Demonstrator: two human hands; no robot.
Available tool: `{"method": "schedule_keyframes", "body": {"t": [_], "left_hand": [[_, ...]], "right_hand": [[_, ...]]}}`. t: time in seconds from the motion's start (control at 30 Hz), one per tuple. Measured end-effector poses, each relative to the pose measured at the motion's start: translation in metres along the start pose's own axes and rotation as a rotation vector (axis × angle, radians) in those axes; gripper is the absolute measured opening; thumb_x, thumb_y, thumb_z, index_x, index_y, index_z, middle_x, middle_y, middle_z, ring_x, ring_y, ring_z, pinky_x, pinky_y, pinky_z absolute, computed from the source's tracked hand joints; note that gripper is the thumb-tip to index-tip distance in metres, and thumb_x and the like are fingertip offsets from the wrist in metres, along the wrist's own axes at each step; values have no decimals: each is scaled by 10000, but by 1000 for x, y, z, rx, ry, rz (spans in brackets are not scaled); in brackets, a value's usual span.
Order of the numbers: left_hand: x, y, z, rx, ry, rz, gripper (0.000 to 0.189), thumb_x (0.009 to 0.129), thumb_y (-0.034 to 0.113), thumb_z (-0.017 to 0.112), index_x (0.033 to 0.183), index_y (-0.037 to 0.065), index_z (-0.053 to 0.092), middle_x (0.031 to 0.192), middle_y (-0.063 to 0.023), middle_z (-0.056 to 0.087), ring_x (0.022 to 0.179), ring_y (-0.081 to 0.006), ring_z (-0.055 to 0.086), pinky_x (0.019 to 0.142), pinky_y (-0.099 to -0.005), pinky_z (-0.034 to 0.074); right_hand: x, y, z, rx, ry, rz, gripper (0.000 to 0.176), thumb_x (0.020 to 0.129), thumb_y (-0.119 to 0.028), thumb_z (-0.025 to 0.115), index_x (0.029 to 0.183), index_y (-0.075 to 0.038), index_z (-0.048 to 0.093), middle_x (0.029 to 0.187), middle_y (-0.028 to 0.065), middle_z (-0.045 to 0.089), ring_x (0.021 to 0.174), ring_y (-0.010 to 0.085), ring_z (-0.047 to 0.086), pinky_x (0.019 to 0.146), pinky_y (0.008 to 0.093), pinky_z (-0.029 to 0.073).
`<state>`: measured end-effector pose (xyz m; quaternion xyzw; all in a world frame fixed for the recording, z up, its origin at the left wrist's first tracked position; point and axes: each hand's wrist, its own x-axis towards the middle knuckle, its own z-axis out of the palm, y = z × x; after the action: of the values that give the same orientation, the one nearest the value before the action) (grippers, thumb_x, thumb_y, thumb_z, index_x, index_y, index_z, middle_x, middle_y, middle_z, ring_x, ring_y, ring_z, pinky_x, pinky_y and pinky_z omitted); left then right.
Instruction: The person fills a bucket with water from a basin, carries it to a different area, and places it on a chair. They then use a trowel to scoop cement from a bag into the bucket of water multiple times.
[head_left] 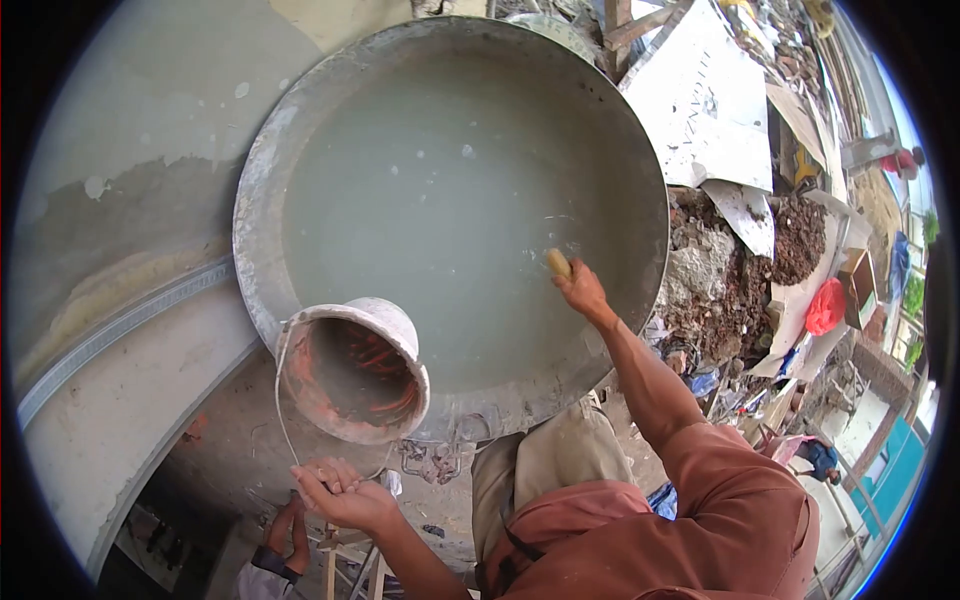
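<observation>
A big round metal basin (262, 210) holds cloudy grey water. My right hand (582, 290) reaches over its right side, fingers closed around a short yellowish handle-like piece (558, 262). Small splashes show in the water beside it; whether the piece extends below the surface is hidden. At the basin's lower left edge, a whitish bucket (388, 322) with orange patches inside is tilted so its mouth faces me. The bucket's thin wire handle (284, 415) runs down to my left hand (345, 492), whose fingers are curled around it.
A curved plastered ledge with a metal strip (130, 330) runs along the left. Rubble (715, 290), white sheets (700, 110) and a red plastic bag (826, 306) lie to the right. Another person's arm (283, 535) shows at the lower left, near wooden supports (345, 555).
</observation>
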<state>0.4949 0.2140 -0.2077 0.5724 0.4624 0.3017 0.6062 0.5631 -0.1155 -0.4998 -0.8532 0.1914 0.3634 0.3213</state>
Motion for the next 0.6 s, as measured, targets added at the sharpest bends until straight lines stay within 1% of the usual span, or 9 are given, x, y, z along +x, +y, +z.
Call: {"method": "schedule_keyframes", "body": {"t": [0.07, 0.13, 0.17, 0.23, 0.27, 0.33, 0.37, 0.43, 0.6], "left_hand": [[1, -3, -6, -18, -4, -7, 378, 978, 241, 469, 650, 136, 313, 556, 52, 221, 441, -39, 187, 405, -228, 118], [1, -8, -19, 27, 13, -18, 385, 984, 253, 461, 652, 127, 312, 564, 49, 237, 449, -38, 202, 404, -226, 132], [0, -10, -27, 26, 24, -10, 385, 984, 253, 461, 652, 127, 312, 564, 49, 237, 449, -38, 202, 404, -226, 132], [2, -11, -38, -45, -65, -59, 409, 990, 295, 450, 652, 132, 288, 592, 49, 234, 467, -40, 191, 412, -232, 124], [2, -11, -42, -50, -49, -60, 409, 990, 295, 450, 652, 132, 288, 592, 49, 234, 467, -40, 191, 412, -232, 124], [5, -5, -48, -124, -136, -34, 371, 990, 287, 431, 688, 70, 436, 623, 19, 416, 478, -51, 384, 416, -172, 256], [4, 0, -45, -112, -115, -36, 371, 990, 287, 431, 688, 70, 436, 623, 19, 416, 478, -51, 384, 416, -172, 256], [4, 0, -39, -64, -1, -75, 332, 1004, 285, 419, 739, 94, 361, 590, 28, 293, 461, -67, 237, 436, -207, 214], [37, -4, -64, -192, -20, -44, 309, 990, 287, 429, 749, 96, 402, 595, 23, 328, 473, -78, 278, 460, -233, 262]], "right_hand": [[22, -14, 2, 65, 188, -127, 462, 831, -294, 607, 1186, -40, 455, 958, 252, 639, 939, 439, 606, 811, 511, 462], [53, -53, 10, 14, 178, -104, 508, 837, -297, 586, 1245, -33, 437, 957, 240, 646, 939, 441, 606, 824, 507, 467], [74, -70, 18, -44, 164, -44, 521, 838, -269, 574, 1284, -47, 422, 1019, 239, 633, 966, 425, 606, 824, 503, 476], [127, -88, 34, -111, 150, 6, 540, 838, -240, 563, 1323, -61, 407, 1081, 238, 620, 993, 410, 607, 824, 500, 486], [159, -88, 51, -366, 87, -74, 527, 841, -215, 549, 1332, -68, 424, 1159, 221, 592, 1036, 387, 598, 846, 490, 485], [206, -95, 82, -600, 49, -187, 521, 840, -218, 551, 1323, -67, 429, 1155, 219, 593, 1033, 384, 598, 845, 486, 485], [225, -100, 96, -660, 56, -229, 518, 839, -220, 552, 1319, -66, 432, 1152, 218, 593, 1032, 382, 598, 844, 485, 484], [253, -110, 128, -734, 80, -289, 512, 838, -223, 554, 1311, -65, 438, 1147, 216, 594, 1029, 379, 598, 843, 481, 484], [286, -101, 209, -924, 58, -385, 497, 836, -231, 559, 1291, -61, 452, 1135, 212, 597, 1021, 371, 598, 840, 473, 482]]}}
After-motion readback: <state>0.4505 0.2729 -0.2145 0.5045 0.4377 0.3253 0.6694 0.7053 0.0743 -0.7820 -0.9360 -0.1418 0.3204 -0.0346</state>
